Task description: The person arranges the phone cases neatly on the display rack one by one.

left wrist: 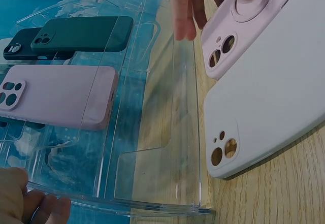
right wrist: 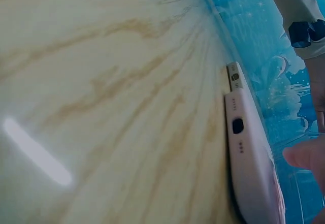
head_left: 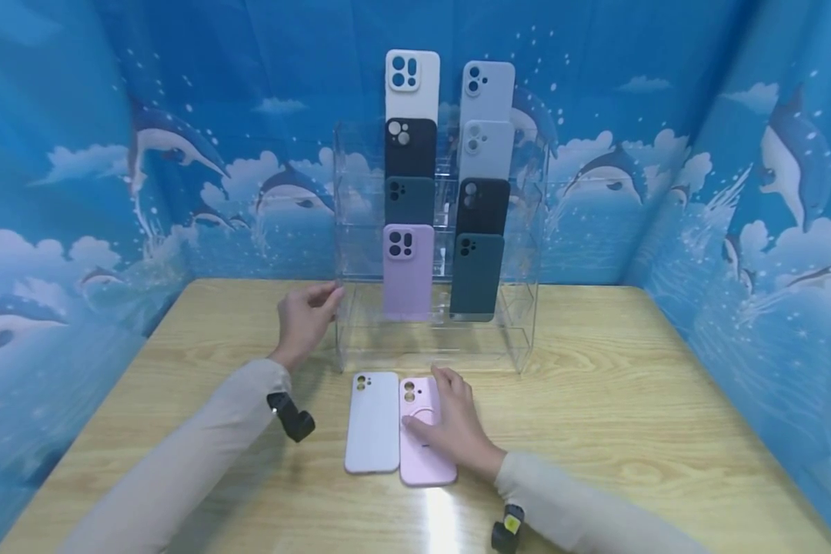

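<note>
My left hand (head_left: 303,322) pinches the left side edge of a clear acrylic display rack (head_left: 360,355). My right hand (head_left: 461,423) is over a pink phone case (head_left: 427,466) with a ring on its back, its thumb above the ring and its fingers spread toward the right long edge. In the right wrist view the thumb (right wrist: 304,158) appears slightly above the case, which lies flat on the table. Beside that case, on its left, lies a white phone case (head_left: 372,431), camera holes toward the rack; neither hand touches it.
Phone cases stand in two columns on the rack's tiers, with a lilac case (head_left: 408,285) and a dark green case (head_left: 475,281) lowest. A white case (head_left: 412,96) tops the left column. Dolphin-print cloth (head_left: 263,92) hangs behind the wooden table (head_left: 609,400).
</note>
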`<control>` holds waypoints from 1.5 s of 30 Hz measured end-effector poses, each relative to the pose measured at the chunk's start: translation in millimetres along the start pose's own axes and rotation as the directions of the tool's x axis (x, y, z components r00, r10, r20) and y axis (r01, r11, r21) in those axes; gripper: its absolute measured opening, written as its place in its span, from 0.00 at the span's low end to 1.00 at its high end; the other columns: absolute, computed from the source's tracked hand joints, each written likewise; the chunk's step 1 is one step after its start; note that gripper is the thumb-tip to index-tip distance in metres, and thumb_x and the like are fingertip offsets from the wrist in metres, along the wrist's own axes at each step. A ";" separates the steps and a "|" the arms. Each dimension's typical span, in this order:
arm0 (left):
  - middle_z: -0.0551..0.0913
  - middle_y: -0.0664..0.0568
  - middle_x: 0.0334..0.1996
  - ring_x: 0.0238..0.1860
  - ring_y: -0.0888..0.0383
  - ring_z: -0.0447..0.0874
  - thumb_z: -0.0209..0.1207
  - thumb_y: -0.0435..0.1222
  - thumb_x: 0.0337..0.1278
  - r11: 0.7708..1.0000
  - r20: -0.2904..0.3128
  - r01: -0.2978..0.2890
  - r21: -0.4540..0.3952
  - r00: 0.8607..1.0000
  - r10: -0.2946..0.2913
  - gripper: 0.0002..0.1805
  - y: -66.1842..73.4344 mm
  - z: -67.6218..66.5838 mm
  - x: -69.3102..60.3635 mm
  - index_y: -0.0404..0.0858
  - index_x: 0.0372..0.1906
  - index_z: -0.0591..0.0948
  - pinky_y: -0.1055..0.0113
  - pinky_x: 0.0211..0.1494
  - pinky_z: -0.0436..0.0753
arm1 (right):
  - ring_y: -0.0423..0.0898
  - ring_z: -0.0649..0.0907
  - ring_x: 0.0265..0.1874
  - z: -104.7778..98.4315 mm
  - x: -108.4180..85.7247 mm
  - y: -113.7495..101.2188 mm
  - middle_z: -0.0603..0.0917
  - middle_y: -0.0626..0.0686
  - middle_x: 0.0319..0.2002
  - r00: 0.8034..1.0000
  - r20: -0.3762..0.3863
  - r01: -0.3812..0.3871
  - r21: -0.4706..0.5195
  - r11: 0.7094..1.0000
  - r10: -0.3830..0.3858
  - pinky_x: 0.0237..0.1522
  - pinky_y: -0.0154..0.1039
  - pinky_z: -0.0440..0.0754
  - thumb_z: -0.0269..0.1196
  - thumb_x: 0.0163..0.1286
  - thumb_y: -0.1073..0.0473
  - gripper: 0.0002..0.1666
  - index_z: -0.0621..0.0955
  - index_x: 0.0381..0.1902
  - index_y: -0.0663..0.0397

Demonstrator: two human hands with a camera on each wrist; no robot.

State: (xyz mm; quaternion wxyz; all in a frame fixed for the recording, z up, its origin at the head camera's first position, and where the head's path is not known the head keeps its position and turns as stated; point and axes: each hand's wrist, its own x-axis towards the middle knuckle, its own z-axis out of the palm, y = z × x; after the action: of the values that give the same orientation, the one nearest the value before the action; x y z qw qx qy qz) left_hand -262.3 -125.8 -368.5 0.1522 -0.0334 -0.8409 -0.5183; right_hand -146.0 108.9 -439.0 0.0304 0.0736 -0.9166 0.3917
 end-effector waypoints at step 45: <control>0.86 0.43 0.44 0.40 0.49 0.87 0.61 0.41 0.63 0.999 0.006 0.010 -0.032 1.000 -0.010 0.17 1.2 -0.6 -0.1 0.37 0.52 0.82 0.73 0.36 0.87 | 0.61 0.66 0.57 -9.2 9.2 -17.3 0.59 0.65 0.69 0.990 0.107 -0.075 -0.129 0.989 0.090 0.35 0.44 0.82 0.74 0.38 0.55 0.59 0.63 0.70 0.58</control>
State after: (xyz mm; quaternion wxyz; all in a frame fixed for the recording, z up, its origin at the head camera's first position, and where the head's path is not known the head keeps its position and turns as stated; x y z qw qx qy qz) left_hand -261.8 -125.8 -367.2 0.1467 -0.0330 -0.8330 -0.5324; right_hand -152.4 102.6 -419.3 -0.0330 0.0555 -0.9419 0.3296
